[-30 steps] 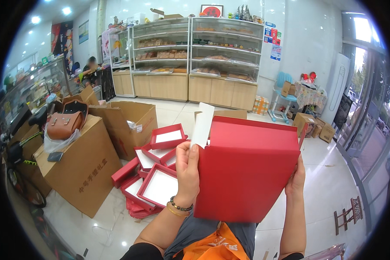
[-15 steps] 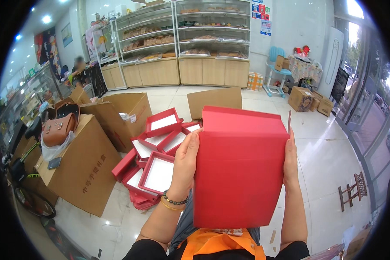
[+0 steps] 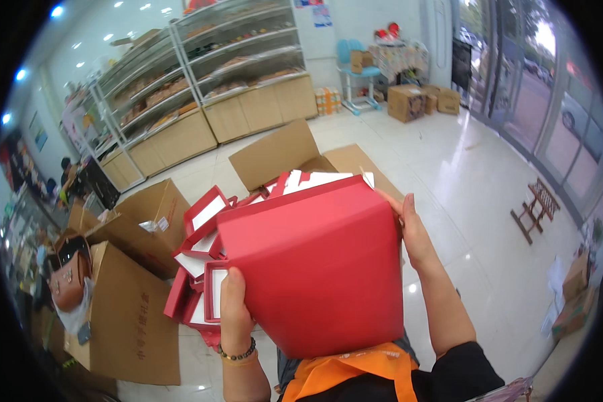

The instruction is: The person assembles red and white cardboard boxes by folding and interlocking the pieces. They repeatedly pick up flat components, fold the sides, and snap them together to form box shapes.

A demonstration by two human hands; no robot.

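Observation:
A large red cardboard gift box (image 3: 321, 281) is held up in front of me, its broad plain side facing me and its top edge slanting up to the right. My left hand (image 3: 236, 305) grips its left edge, thumb on the front and the other fingers mostly hidden behind. At the upper right corner, my right hand (image 3: 412, 231) closes on the other edge. Left of the box lies a heap of red trays with white insides, one open tray (image 3: 206, 213) tilted on top. Behind the box, an opened brown carton (image 3: 278, 155) holds more red and white pieces.
Big brown cartons (image 3: 130, 321) stand at the left, with a brown leather bag (image 3: 70, 278) on one. Display shelves (image 3: 248, 107) line the far wall. A small wooden stool (image 3: 536, 208) is on the floor at the right, near the glass doors (image 3: 556, 127).
The view has turned right and tilted. The red box has tipped, with my left hand now lower and my right hand higher. The opened carton behind it shows more fully.

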